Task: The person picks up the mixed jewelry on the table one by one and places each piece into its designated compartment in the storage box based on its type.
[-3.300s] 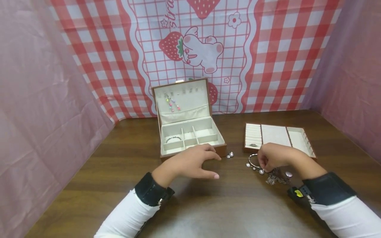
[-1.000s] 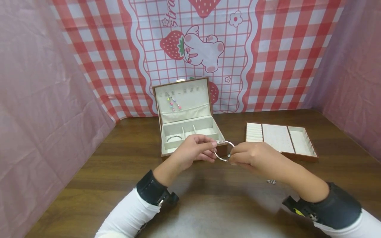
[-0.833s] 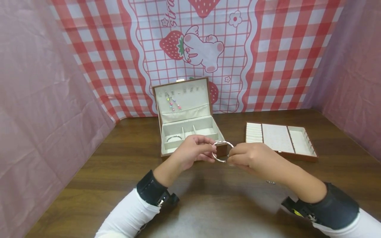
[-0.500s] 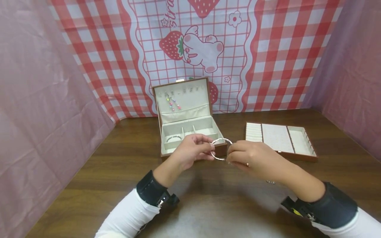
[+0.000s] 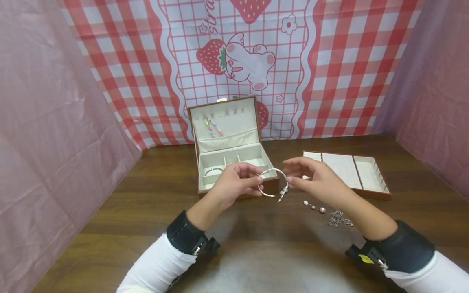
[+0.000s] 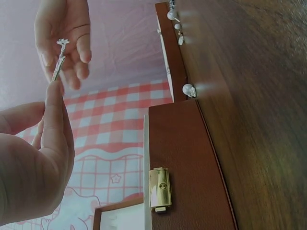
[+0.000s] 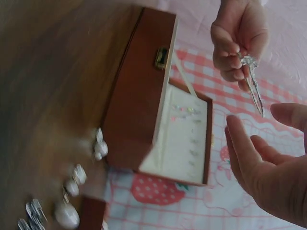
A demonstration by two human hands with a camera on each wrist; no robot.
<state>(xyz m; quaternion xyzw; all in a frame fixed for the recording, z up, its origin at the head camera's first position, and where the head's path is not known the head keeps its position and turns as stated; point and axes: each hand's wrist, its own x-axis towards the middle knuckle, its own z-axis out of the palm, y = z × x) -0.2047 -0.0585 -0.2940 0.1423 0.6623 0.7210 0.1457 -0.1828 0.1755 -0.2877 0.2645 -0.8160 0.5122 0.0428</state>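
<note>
A silver bangle [image 5: 273, 169] with a gap in its ring and a flower-like ornament [image 5: 284, 189] is held upright above the table in front of the jewellery box [image 5: 272, 186]. My left hand [image 5: 238, 181] pinches its left side between thumb and fingers. My right hand [image 5: 320, 179] is at its right side, thumb and fingers spread; the right wrist view shows a gap between them and the bangle [image 7: 256, 93]. Beneath the right hand lie a pearl earring [image 5: 322, 210] and a bunched silver chain [image 5: 338, 219]. Another pearl piece [image 6: 189, 90] sits beside the box.
The box lid [image 5: 225, 122] stands raised, with colourful beaded strands [image 5: 210, 128] hanging on it. A second bangle [image 5: 214, 169] lies in the left compartment. To the right, a divided tray [image 5: 374, 194] rests on the wooden table [image 5: 264, 252].
The right hand picked the bangle off the table and brought it to the left hand; both held it. Now the right fingers have let go and spread, and the ring shows a gap.
</note>
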